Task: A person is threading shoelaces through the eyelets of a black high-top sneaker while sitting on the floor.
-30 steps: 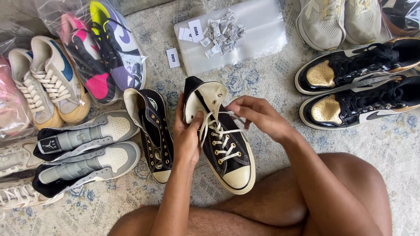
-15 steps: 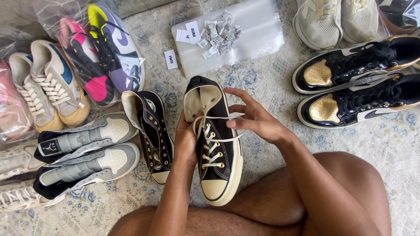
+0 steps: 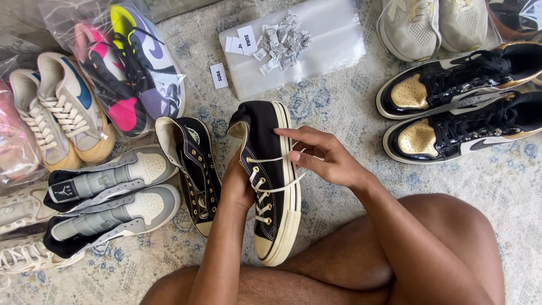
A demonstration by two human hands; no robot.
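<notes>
While your left hand (image 3: pixel 237 186) is cupping the black high-top (image 3: pixel 270 175) above the rug (image 3: pixel 339 107) with fingers hidden, your right fingers (image 3: pixel 307 148) are pinching its cream lace (image 3: pixel 276 189); tugging unevenly risks unthreading an eyelet.

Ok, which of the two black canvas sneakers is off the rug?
The one in the left hand, tilted on its side; its mate lies flat on the rug beside it.

A black canvas high-top sneaker (image 3: pixel 270 181) with cream laces, brass eyelets and a cream rubber toe cap, tilted onto its side, toe toward the person, loosely laced, held above the rug.
</notes>
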